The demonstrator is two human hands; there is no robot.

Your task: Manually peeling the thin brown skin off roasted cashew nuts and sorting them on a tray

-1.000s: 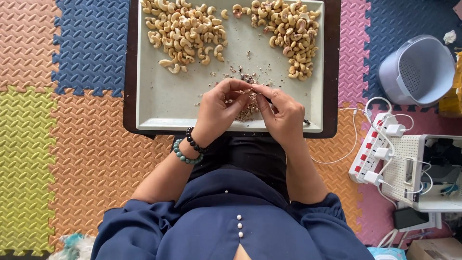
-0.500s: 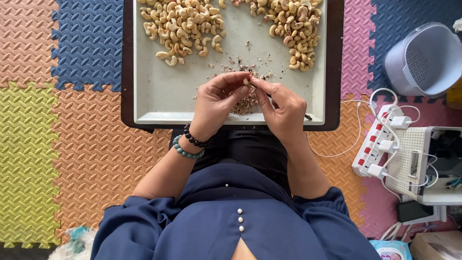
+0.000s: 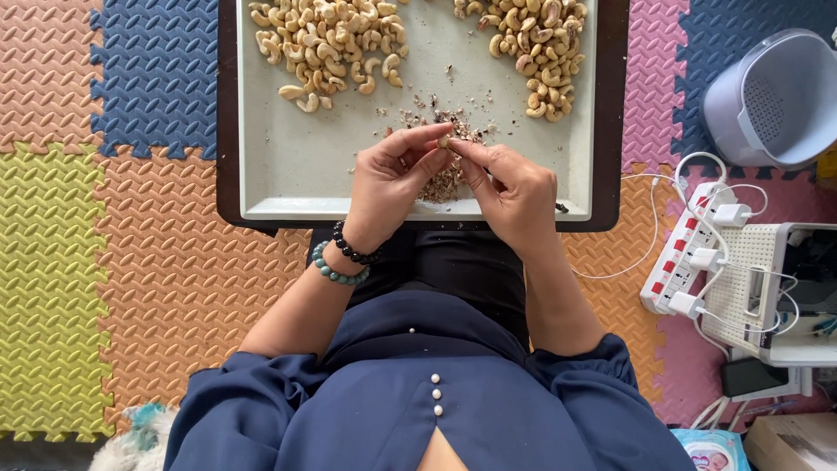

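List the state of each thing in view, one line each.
left hand: pinching the cashew
right hand: pinching the cashew
cashew: held between both hands' fingertips
tray: flat on the mat, holding two cashew heaps
husk scraps: piled under the hands
power strip: plugs inserted

A white power strip [image 3: 684, 262] with red switches lies on the coloured foam floor mats [image 3: 113, 235]. Beyond it stands a pale lavender plastic basket [image 3: 772, 100]; just beside it, a white perforated box [image 3: 772, 292] and a cardboard box [image 3: 789, 440] nearer.
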